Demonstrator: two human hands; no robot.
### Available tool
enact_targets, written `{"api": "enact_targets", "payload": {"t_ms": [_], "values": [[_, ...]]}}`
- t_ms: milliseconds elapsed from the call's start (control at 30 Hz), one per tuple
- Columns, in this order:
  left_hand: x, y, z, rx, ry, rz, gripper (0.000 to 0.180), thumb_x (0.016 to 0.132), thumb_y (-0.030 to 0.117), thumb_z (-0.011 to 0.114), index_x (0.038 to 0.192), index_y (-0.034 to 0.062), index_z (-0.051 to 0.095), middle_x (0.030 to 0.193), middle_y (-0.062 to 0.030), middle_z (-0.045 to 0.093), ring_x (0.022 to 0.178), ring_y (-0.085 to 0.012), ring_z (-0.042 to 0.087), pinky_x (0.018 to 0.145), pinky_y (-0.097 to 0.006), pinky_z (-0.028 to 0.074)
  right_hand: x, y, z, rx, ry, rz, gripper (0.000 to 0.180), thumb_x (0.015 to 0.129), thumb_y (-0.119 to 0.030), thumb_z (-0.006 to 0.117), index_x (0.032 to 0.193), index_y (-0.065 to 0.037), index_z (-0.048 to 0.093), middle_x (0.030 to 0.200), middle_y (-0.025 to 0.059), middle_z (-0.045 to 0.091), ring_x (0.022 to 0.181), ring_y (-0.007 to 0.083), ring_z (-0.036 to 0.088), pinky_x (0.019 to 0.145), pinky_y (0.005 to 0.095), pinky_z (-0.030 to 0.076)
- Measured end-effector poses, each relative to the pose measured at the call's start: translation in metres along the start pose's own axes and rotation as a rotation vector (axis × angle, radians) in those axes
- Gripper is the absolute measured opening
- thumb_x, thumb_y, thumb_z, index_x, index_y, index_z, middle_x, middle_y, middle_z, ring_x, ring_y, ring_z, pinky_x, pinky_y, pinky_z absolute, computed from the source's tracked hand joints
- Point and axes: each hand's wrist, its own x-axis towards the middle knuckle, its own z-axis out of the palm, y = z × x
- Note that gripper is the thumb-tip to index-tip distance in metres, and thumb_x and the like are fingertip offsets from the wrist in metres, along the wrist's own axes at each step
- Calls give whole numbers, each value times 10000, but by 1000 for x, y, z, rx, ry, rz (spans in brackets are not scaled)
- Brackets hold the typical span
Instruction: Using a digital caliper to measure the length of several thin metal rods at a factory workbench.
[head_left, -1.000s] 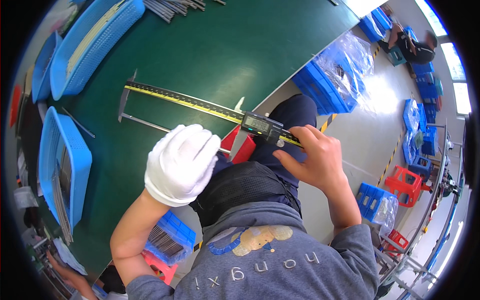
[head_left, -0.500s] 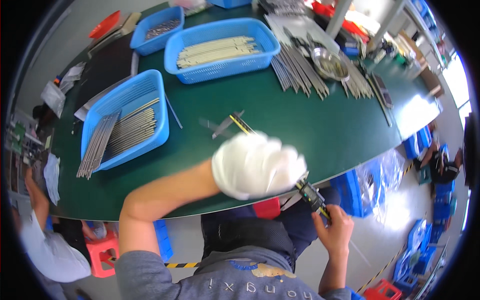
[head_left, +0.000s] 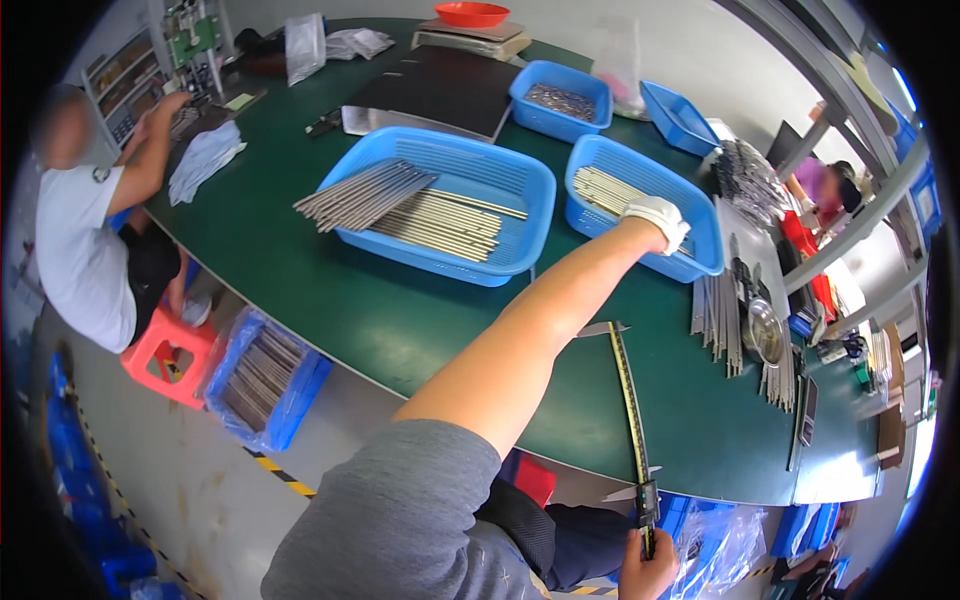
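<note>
One gloved left hand [head_left: 657, 218] has just reached into the far basket [head_left: 700, 250] of rods [head_left: 600, 190], grip hidden; right hand [head_left: 645, 565] clasps the caliper [head_left: 630, 400] at desk edge.

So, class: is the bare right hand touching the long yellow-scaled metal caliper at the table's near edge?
Touching. In the head view the right hand is closed around the lower end of the long yellow-scaled metal caliper, with no gap between them.

Right hand [head_left: 648, 568] cut by lower edge — left hand's [head_left: 657, 221] fingers hidden, grip unclear
</note>
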Motion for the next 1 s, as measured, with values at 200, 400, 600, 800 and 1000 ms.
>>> {"api": "enact_targets", "payload": {"t_ms": [200, 400, 600, 800, 1000], "values": [[-60, -31, -78, 321, 301, 19, 241, 777, 254, 546, 814, 87, 716, 859, -174, 674, 783, -354, 664, 695, -464, 535, 12, 2, -12, 41, 52, -80, 272, 841, -313, 674, 970, -73, 678, 795, 151, 668, 677, 314, 645, 618, 382, 499], [-148, -139, -154, 733, -180, -543, 319, 757, 217, 593, 1031, 93, 700, 1084, -153, 661, 1019, -312, 631, 851, -409, 501, 14, 14, -8, 71, 74, -85, 257, 801, -252, 697, 921, -30, 644, 739, 151, 626, 624, 308, 599, 580, 374, 459], [-177, -158, -149, 779, -221, -682, 286, 741, 98, 621, 1015, 75, 698, 1082, -156, 660, 1013, -308, 637, 833, -389, 524, 16, 16, 0, 145, 94, -163, 233, 775, -166, 710, 902, -3, 602, 729, 130, 589, 580, 292, 554, 523, 354, 430], [-176, -137, -163, 719, -91, -515, 221, 775, 89, 549, 929, 16, 688, 1013, -236, 647, 963, -374, 632, 789, -423, 514, 13, 8, -2, 53, 87, -121, 214, 771, -161, 703, 881, -21, 583, 719, 127, 562, 611, 300, 561, 545, 361, 429], [-210, -23, -113, 233, 300, 553, 186, 818, 55, 558, 1000, 47, 594, 917, -138, 587, 827, -293, 605, 735, -365, 490, 8, -1, 1, 63, 110, -9, 211, 758, -168, 707, 870, -45, 578, 701, 83, 559, 527, 244, 531, 493, 337, 394]]}}
